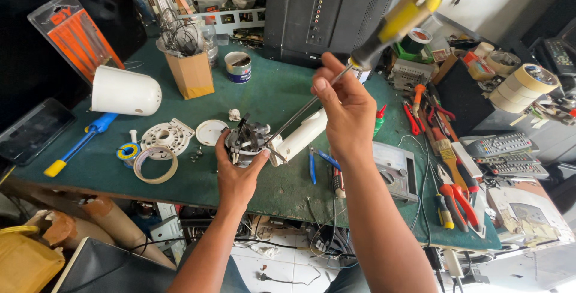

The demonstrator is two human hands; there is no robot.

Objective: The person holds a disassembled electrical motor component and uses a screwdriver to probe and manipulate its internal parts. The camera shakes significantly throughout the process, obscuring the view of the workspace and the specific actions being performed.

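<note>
Left hand (237,170) fingers cupped the motor assembly (249,143); right hand (345,110) fingers pinched the screwdriver (384,32) shaft. The tip wanted seating squarely, pressed straight.

Small motor assembly (247,142) of grey metal with dark clips and wires, exposed, joined to a white cylindrical plastic housing (303,135) running off toward 2 o'clock. Cradled from below, lifted just above the green counter (270,92) near its front edge. Long screwdriver (360,56) with black-and-yellow handle (401,20) up at 1 o'clock, slim steel shaft (298,115) slanting down toward 7 o'clock, tip buried among the motor parts. Handle high, well above the counter.
</note>
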